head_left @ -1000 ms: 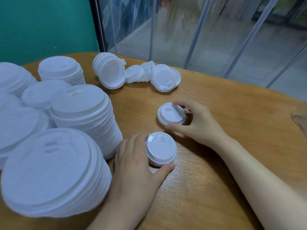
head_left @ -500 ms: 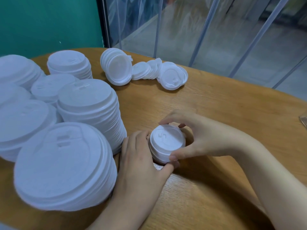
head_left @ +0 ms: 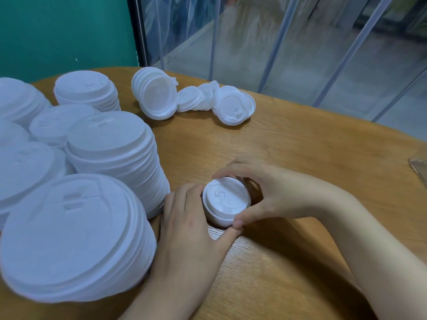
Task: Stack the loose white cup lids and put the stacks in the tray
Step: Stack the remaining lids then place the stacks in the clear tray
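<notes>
Your left hand [head_left: 184, 229] and right hand [head_left: 261, 192] both curl round a small stack of lids [head_left: 225, 205] standing on the desk [head_left: 300, 158], just in front of you. The right hand's fingers arch over the far rim of the top lid while its thumb presses the near edge, so that lid appears to be in the act of seating; the left hand's thumb and fingers cup the stack's side and steady it. The small stack looks only two or three lids deep.

To your left stand several tall stacks [head_left: 111, 153], upright on the desk, which suggests much of the stacking is done. At the far side a loose row of lids [head_left: 191, 100] lies tipped on edge and leaning together, not yet gathered into a proper stack.

No tray can be identified with certainty; a clear object [head_left: 419, 168] at the right edge is cut off by the frame and cannot be named. Judged so, stacking is well advanced, the far row and this small stack remain, and moving the stacks to the tray is apparently all still ahead
</notes>
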### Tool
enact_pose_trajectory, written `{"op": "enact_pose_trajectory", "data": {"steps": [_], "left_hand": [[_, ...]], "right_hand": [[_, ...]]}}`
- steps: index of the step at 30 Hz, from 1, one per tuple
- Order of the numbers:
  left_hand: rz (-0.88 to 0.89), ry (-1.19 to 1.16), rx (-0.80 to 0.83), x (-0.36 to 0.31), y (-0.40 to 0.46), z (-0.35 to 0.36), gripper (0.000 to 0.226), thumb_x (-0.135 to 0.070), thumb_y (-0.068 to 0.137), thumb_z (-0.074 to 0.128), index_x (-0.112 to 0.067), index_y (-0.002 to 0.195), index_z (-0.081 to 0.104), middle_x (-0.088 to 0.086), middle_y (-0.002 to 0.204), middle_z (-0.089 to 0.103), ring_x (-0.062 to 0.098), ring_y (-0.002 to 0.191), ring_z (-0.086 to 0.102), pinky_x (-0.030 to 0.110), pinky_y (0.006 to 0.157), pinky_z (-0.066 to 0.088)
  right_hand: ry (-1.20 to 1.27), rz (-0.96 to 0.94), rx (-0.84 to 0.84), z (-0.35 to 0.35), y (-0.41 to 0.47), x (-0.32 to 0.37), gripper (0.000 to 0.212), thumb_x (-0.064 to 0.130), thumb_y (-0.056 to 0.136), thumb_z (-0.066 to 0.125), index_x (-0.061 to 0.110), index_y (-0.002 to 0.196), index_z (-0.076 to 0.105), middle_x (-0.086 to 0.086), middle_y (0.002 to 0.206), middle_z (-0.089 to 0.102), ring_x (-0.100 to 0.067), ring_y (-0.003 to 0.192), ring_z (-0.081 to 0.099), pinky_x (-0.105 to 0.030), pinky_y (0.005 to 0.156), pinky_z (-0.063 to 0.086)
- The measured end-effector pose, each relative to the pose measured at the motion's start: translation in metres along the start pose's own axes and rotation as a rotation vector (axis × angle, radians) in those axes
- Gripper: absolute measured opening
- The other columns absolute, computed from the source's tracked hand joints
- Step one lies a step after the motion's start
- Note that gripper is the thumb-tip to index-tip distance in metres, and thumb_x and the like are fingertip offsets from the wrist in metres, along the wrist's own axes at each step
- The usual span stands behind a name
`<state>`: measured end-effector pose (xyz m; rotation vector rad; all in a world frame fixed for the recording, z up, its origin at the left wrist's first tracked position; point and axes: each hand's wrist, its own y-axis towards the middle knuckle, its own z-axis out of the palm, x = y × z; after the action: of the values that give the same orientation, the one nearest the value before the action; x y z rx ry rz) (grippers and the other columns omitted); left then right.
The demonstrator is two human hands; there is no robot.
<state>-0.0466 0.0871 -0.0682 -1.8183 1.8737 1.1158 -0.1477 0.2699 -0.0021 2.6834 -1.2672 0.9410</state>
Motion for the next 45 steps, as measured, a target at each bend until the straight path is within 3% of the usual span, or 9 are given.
{"op": "enact_pose_trajectory", "data": {"steps": [7, 11, 13, 16, 21, 28, 32, 38, 45], "left_hand": [[0.0, 0.006, 0.014, 0.003, 0.001, 0.003, 0.06, -0.054, 0.073, 0.079, -0.028, 0.121, 0.055, -0.017, 0.116, 0.051, 0.008, 0.11, 0.044, 0.022, 0.092, 0.034], [-0.013, -0.003, 0.022, 0.001, 0.001, 0.004, 0.062, -0.052, 0.073, 0.079, -0.025, 0.124, 0.055, -0.015, 0.117, 0.05, 0.013, 0.112, 0.046, 0.035, 0.097, 0.044], [-0.022, 0.006, 0.025, 0.003, 0.001, 0.005, 0.064, -0.055, 0.071, 0.077, -0.025, 0.124, 0.055, -0.016, 0.117, 0.049, 0.013, 0.111, 0.046, 0.035, 0.097, 0.043], [-0.012, 0.011, 0.022, 0.005, 0.002, 0.007, 0.067, -0.059, 0.069, 0.072, -0.026, 0.124, 0.053, -0.016, 0.118, 0.047, 0.012, 0.111, 0.044, 0.031, 0.095, 0.037], [0.02, 0.026, -0.019, 0.009, 0.003, 0.011, 0.067, -0.06, 0.067, 0.072, -0.026, 0.122, 0.055, -0.015, 0.117, 0.05, 0.012, 0.108, 0.045, 0.03, 0.091, 0.042], [0.036, 0.044, -0.074, 0.01, 0.005, 0.016, 0.068, -0.067, 0.068, 0.057, -0.02, 0.117, 0.059, -0.007, 0.113, 0.056, 0.02, 0.102, 0.052, 0.037, 0.087, 0.047], [0.011, 0.047, -0.061, 0.01, 0.004, 0.016, 0.069, -0.062, 0.065, 0.073, -0.018, 0.117, 0.061, -0.006, 0.112, 0.057, 0.02, 0.101, 0.05, 0.044, 0.083, 0.053], [-0.045, 0.008, 0.04, 0.002, 0.005, 0.005, 0.064, -0.065, 0.069, 0.069, -0.026, 0.116, 0.055, -0.011, 0.113, 0.051, 0.017, 0.106, 0.047, 0.041, 0.093, 0.047], [-0.107, -0.032, 0.063, -0.004, 0.006, 0.0, 0.064, -0.049, 0.062, 0.09, -0.026, 0.11, 0.055, -0.012, 0.11, 0.049, 0.01, 0.107, 0.04, 0.033, 0.094, 0.039]], "right_hand": [[0.156, 0.079, -0.009, -0.011, -0.003, 0.002, 0.08, 0.06, 0.065, 0.09, 0.049, 0.137, 0.055, 0.029, 0.133, 0.055, 0.011, 0.128, 0.047, -0.013, 0.106, 0.04], [0.223, 0.154, -0.664, -0.026, 0.031, -0.032, 0.043, 0.044, 0.085, 0.081, 0.028, 0.122, 0.064, 0.008, 0.117, 0.065, -0.007, 0.107, 0.062, -0.027, 0.087, 0.051], [0.04, 0.191, -0.842, -0.033, 0.052, -0.046, 0.051, 0.034, 0.087, 0.082, 0.021, 0.131, 0.06, 0.005, 0.119, 0.058, -0.016, 0.109, 0.057, -0.029, 0.092, 0.047], [-0.228, 0.181, -0.817, -0.038, 0.081, -0.057, 0.074, 0.04, 0.08, 0.084, 0.017, 0.143, 0.052, -0.003, 0.133, 0.054, -0.027, 0.122, 0.052, -0.039, 0.104, 0.043], [-0.463, 0.227, -0.803, -0.034, 0.119, -0.06, 0.101, 0.058, 0.071, 0.085, 0.014, 0.151, 0.042, -0.008, 0.14, 0.052, -0.032, 0.124, 0.051, -0.043, 0.102, 0.04], [-0.577, 0.139, -1.01, -0.033, 0.131, -0.072, 0.066, 0.051, 0.073, 0.079, 0.007, 0.119, 0.062, -0.01, 0.104, 0.065, -0.035, 0.089, 0.061, -0.041, 0.075, 0.044], [-0.415, 0.12, -0.996, -0.039, 0.106, -0.056, 0.069, 0.061, 0.077, 0.067, 0.007, 0.12, 0.063, -0.008, 0.11, 0.065, -0.031, 0.096, 0.061, -0.043, 0.082, 0.05], [-0.056, 0.1, -0.722, -0.026, 0.027, 0.002, 0.069, 0.063, 0.07, 0.081, 0.021, 0.123, 0.067, 0.011, 0.113, 0.067, -0.009, 0.1, 0.061, -0.024, 0.086, 0.049], [-0.097, 0.142, -0.486, 0.019, -0.032, 0.031, 0.071, 0.075, 0.071, 0.07, 0.031, 0.128, 0.066, 0.026, 0.112, 0.063, -0.002, 0.107, 0.059, -0.022, 0.089, 0.047]]}}
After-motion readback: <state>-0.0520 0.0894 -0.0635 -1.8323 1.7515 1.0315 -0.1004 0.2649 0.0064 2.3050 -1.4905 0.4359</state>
